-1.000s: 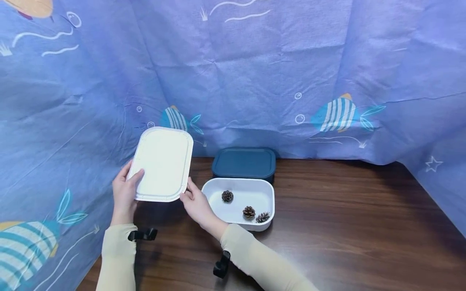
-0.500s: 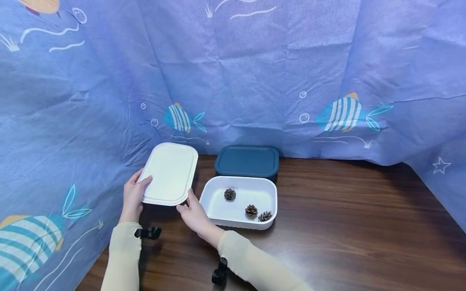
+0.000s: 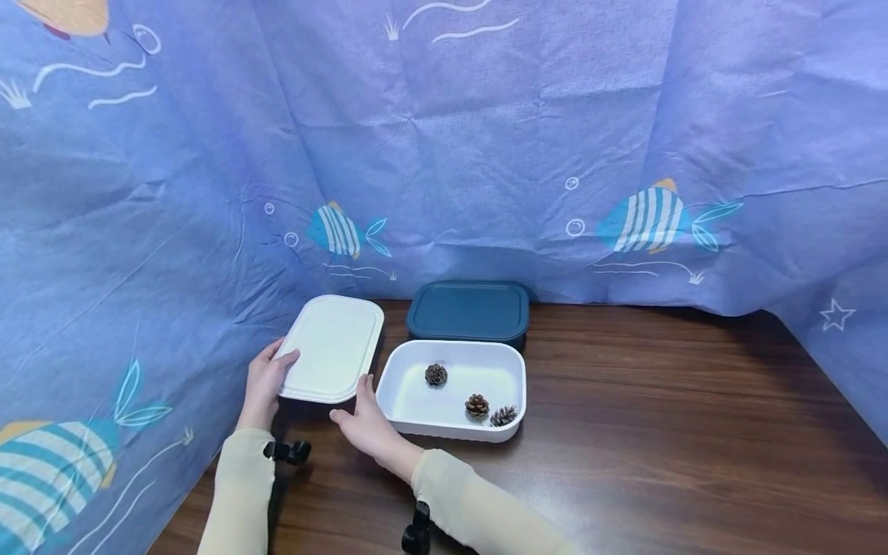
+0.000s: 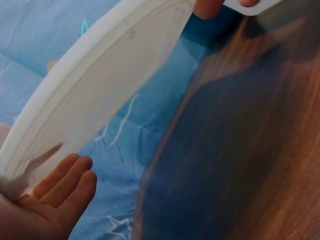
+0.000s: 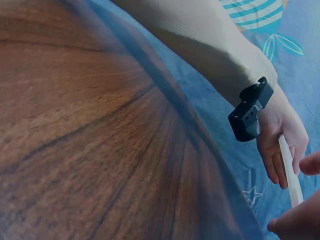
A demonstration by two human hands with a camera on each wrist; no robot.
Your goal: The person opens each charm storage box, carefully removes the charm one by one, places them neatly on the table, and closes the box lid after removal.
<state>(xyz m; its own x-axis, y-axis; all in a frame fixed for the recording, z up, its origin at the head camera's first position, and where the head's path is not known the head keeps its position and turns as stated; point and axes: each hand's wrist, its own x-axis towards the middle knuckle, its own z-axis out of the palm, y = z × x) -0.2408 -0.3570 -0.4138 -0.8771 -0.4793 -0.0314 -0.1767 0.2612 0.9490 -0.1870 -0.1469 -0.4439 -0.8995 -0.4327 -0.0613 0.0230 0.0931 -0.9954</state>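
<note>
A white rectangular lid (image 3: pixel 333 347) with rounded corners is in the air over the table's left part, seen from below in the left wrist view. My left hand (image 3: pixel 264 385) grips its left edge, thumb on top and fingers underneath. At the lid's lower right corner is my right hand (image 3: pixel 371 428), fingers extended along the edge and thumb spread away from it. Just right of that hand stands a white open container (image 3: pixel 444 428). Inside it lie three pine cones: one (image 3: pixel 435 375) at the back, another (image 3: pixel 476 405) at the front, and a narrower one (image 3: pixel 503 415) in the front right corner.
Behind the white container stands a dark blue lidded box (image 3: pixel 468 310). The brown wooden table (image 3: pixel 659 416) reaches far to the right. A blue fish-print cloth (image 3: pixel 444 154) hangs along the back and both sides. Each wrist carries a black camera mount (image 3: pixel 287 452).
Both hands have brought the white lid down and slightly right, tipping it flatter. My right thumb has moved off the lid's corner. The container, pine cones and blue box have stayed put.
</note>
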